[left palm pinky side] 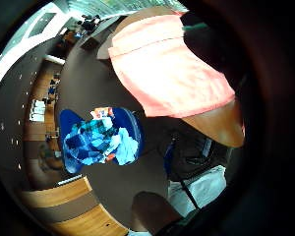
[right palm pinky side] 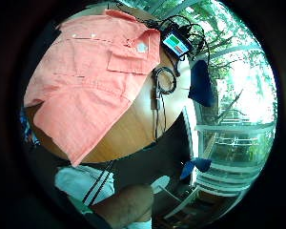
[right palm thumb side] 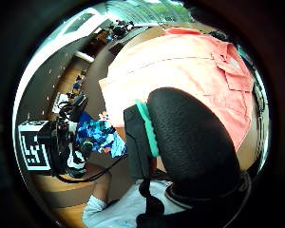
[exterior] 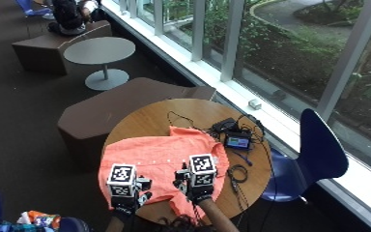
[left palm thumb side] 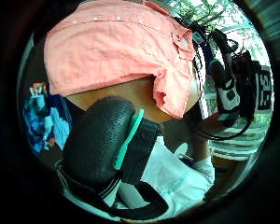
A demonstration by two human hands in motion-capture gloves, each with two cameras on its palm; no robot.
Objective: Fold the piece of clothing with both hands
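The shirt lies spread flat on the round bench, collar toward the far right and hem toward the near left, one sleeve hanging over the near edge. Laid out like this, buttoned front up, it looks ready for a first fold, which seems not yet started.

Both hands hang above its near edge, the left hand over the body and the right hand by the near sleeve, probably so each can take a side. Neither seems to touch the cloth. From above, the fingers are hidden, so I cannot tell whether either hand is spread or curled.

The palm views add what the outside view misses: the chest pocket and button line show plainly, and a basket of mixed clothes sits on the floor near the left. The outside view alone shows the cables and small screen on the bench right of the shirt, just beside the collar.
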